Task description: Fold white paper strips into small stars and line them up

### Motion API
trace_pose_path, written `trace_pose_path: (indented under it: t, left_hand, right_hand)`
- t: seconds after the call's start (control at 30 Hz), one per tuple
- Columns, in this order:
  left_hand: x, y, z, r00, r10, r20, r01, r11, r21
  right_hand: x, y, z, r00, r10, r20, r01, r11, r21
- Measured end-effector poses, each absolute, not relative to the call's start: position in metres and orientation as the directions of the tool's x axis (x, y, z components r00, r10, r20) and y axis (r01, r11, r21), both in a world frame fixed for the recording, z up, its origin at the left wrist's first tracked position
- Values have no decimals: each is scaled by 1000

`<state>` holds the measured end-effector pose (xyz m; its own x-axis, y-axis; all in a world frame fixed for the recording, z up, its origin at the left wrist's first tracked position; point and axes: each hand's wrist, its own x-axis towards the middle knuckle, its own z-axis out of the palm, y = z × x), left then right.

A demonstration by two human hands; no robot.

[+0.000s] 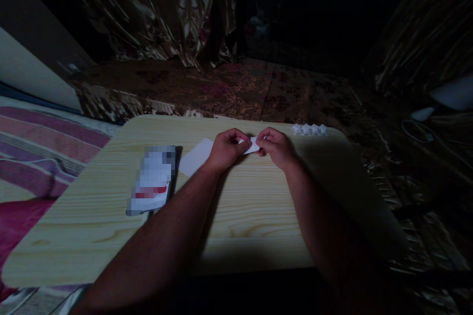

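Observation:
Between my two hands, over the far middle of the wooden table (254, 206), is a small piece of white paper (253, 145). My left hand (231, 146) pinches its left end, with the fingers curled. The right end is pinched by my right hand (275, 146). Fingers cover parts of the paper, so its folds cannot be made out. A larger white sheet (195, 157) lies flat on the table, partly behind my left wrist. To the right of my right hand, several white folded paper stars (309, 129) sit in a row near the far edge.
A blurred-out phone-like object (153, 179) lies left of my left forearm. Striped bedding (33, 152) borders the table on the left. Patterned curtains (166, 10) hang beyond a cloth-covered ledge (236, 86). At the far right is a pale lamp-like object (454, 93) with a cable.

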<state>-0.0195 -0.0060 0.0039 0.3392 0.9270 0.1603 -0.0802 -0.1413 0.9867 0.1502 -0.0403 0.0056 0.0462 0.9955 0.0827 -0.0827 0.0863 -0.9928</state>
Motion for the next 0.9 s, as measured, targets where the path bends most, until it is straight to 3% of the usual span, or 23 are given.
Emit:
trace_pose_path:
  t: [0.43, 0.7, 0.9]
  left_hand:
    - [-20, -4, 0, 361, 921, 148, -102, -118, 988]
    - [-21, -5, 4, 372, 919, 131, 117, -186, 976]
    - [-21, -7, 6, 374, 918, 132, 105, -183, 977]
  right_hand:
    - [147, -41, 9, 63, 991, 120, 2, 120, -993]
    - [146, -41, 9, 85, 983, 163, 89, 155, -984]
    - [145, -42, 11, 127, 982, 138, 143, 120, -983]
